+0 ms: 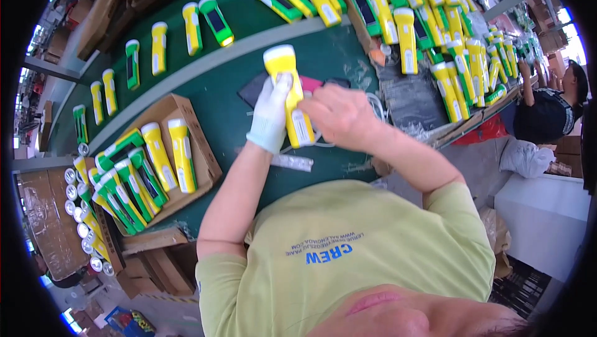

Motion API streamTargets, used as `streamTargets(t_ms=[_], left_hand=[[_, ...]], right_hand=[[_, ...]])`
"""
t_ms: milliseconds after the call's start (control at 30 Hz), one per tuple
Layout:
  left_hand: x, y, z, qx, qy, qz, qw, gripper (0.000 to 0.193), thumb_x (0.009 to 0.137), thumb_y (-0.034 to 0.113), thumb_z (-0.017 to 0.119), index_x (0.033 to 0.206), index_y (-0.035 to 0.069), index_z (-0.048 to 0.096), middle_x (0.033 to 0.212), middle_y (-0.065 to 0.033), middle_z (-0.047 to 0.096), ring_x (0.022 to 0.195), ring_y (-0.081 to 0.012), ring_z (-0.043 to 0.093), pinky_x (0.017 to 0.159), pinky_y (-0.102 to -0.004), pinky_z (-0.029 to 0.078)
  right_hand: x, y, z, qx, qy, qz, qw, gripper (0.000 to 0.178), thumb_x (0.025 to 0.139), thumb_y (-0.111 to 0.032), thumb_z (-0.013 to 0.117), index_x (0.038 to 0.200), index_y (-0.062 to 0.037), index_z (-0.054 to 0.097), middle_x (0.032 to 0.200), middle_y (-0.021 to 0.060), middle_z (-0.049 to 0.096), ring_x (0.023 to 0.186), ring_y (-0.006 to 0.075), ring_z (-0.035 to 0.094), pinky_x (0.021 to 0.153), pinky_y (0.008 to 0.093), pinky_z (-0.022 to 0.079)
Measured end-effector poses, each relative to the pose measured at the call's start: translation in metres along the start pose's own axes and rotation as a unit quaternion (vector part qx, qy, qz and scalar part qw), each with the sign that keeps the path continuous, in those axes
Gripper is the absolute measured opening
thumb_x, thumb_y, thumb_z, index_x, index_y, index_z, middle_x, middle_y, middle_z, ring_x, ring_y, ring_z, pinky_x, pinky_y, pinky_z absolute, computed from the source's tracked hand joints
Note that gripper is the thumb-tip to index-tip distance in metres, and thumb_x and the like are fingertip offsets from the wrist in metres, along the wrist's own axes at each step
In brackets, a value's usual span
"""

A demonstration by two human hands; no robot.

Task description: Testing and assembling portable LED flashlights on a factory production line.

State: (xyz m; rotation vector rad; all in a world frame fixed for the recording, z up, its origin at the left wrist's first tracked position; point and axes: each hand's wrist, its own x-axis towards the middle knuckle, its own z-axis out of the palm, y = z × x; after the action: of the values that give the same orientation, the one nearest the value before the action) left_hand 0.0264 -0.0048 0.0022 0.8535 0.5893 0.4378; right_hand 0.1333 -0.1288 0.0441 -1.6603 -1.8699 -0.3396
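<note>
A yellow flashlight with a white lens rim is held over the green bench, its wide head pointing away from me. My left hand, in a white glove, is wrapped round its body, thumb on the upper face. My right hand is bare and closed, its curled fingertips at the flashlight's right edge. Whatever may be between those fingertips is hidden. Beneath the hands lie a dark red and black flat item, a pale cable and a clear plastic strip.
At left, a cardboard box holds several green and yellow flashlights. More flashlights stand along the green belt beyond a grey rail. A large heap of flashlights lies at right. Another person works at the far right.
</note>
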Motion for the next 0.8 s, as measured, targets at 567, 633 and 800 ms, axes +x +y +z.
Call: streamTargets(t_ms=[567,633,800], left_hand=[[0.026,0.021,-0.001,-0.09,-0.029,-0.037,0.995,0.039,0.096,0.043,0.053,0.11,0.007,0.053,0.083,-0.0051,0.061,0.065,-0.0134,0.06,0.057,-0.029,0.052],[0.0,0.02,0.003,0.05,-0.08,-0.026,0.995,0.036,0.094,0.038,0.06,0.107,0.005,0.054,0.081,-0.0036,0.06,0.064,-0.0115,0.059,0.056,-0.0276,0.051],[-0.06,0.003,0.024,0.319,-0.171,0.038,0.931,0.051,0.075,0.025,0.08,0.117,0.007,0.057,0.097,-0.0048,0.063,0.088,-0.0162,0.062,0.081,-0.0304,0.05]], right_hand=[[-0.031,0.001,-0.013,0.345,-0.043,0.216,0.912,0.033,0.075,-0.007,0.08,0.067,-0.0058,0.048,0.065,0.0011,0.048,0.06,0.0092,0.044,0.051,0.0253,0.033],[-0.032,0.02,-0.019,0.296,0.062,0.245,0.921,0.037,0.079,-0.008,0.077,0.065,-0.0064,0.043,0.065,0.0019,0.047,0.061,0.0108,0.045,0.052,0.0266,0.033],[0.013,0.006,-0.055,0.115,-0.101,0.193,0.969,0.043,0.076,-0.025,0.071,0.113,-0.0059,0.06,0.082,0.0141,0.064,0.075,0.033,0.065,0.066,0.0369,0.052]])
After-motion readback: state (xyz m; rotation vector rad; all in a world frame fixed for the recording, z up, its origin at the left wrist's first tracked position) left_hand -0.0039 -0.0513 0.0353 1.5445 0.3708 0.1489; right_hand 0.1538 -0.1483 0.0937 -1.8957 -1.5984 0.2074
